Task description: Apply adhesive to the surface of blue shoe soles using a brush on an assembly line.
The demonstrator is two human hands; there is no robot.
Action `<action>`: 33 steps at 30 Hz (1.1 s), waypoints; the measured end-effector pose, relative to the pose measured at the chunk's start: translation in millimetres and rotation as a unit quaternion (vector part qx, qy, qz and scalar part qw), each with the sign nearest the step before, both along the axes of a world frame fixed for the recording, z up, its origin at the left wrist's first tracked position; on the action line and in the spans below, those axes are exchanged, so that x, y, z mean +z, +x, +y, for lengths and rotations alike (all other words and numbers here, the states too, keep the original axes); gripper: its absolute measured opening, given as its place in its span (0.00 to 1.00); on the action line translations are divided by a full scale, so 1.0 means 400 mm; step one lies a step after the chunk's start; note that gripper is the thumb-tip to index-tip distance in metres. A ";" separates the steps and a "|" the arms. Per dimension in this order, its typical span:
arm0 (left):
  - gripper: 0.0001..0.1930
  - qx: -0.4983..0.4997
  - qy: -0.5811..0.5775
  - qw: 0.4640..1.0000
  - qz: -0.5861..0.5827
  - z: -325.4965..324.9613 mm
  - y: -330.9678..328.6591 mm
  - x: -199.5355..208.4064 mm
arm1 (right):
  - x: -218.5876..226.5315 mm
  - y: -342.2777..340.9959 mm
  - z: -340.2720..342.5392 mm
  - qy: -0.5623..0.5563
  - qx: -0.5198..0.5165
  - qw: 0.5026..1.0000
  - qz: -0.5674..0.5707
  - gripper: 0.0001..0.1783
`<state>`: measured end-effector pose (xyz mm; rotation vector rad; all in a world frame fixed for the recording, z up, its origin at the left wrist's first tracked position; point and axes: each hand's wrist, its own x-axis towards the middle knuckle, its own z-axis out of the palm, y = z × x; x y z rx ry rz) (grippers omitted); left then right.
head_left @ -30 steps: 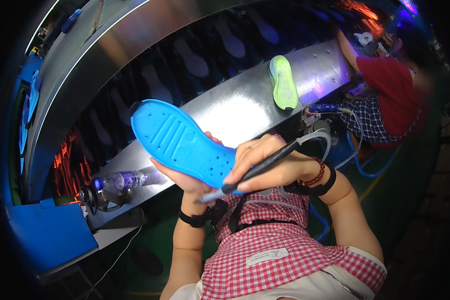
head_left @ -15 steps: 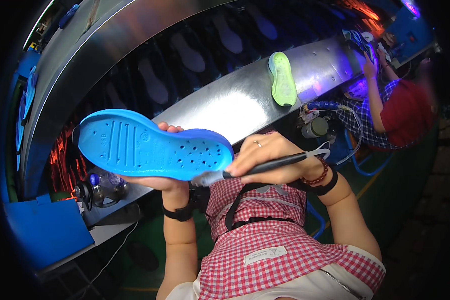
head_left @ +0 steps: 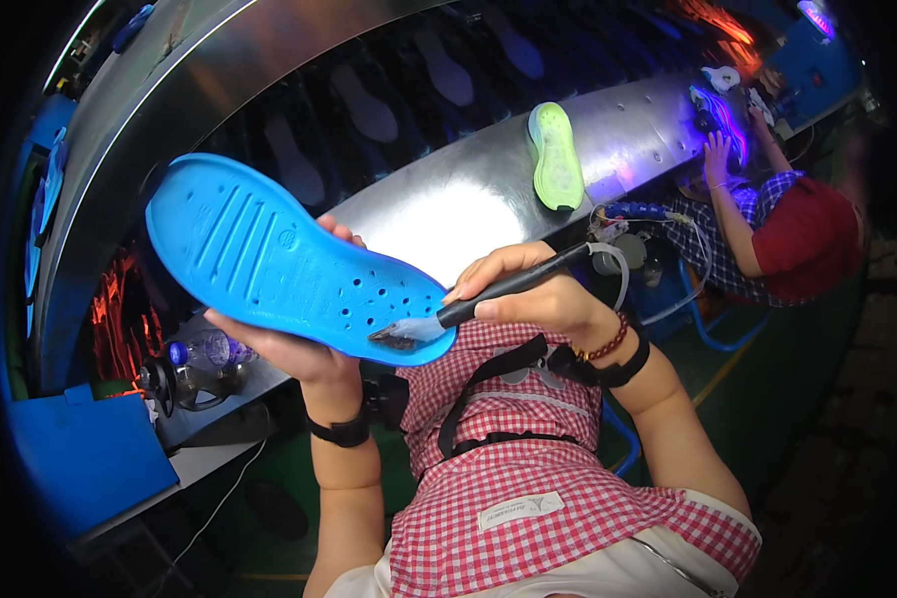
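Observation:
A blue shoe sole (head_left: 259,249) is held up in front of me, its grooved and hole-dotted face toward me. My left hand (head_left: 294,344) grips it from behind and below, with fingertips showing over its far edge and the thumb side along the near edge. In my right hand (head_left: 538,294) is a brush (head_left: 513,286) with a black handle and a clear tube at its back end. The brush's bristles touch the sole's face near the holes at its right end.
A yellow-green sole (head_left: 556,159) lies on the metal ledge (head_left: 608,130) beyond. Behind it, dark slots hold several sole shapes. Bottles (head_left: 204,364) stand at the left beside a blue box (head_left: 90,458). A co-worker (head_left: 807,239) sits at the right, hands at a shoe.
The sole has tilted, its left end rising. The brush has moved from the sole's near edge onto its face, and its handle now slants more steeply. The co-worker's hand has shifted.

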<state>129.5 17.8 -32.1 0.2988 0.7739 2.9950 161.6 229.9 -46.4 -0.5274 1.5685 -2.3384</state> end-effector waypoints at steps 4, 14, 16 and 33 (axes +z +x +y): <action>0.44 0.005 0.007 0.999 -0.052 0.065 0.058 -0.022 | 0.008 0.025 -0.053 -0.139 -0.029 0.984 -0.109 0.11; 0.31 -0.254 -0.154 0.954 -0.040 -0.027 0.034 -0.042 | 0.089 0.013 0.008 0.166 0.041 0.969 0.175 0.11; 0.29 -0.321 -0.197 0.922 -0.088 -0.023 0.026 -0.028 | 0.087 0.018 0.005 0.180 0.108 0.949 0.234 0.09; 0.32 -0.274 -0.303 0.894 -0.186 -0.076 0.075 0.041 | 0.120 -0.010 0.105 0.192 0.138 0.933 0.272 0.10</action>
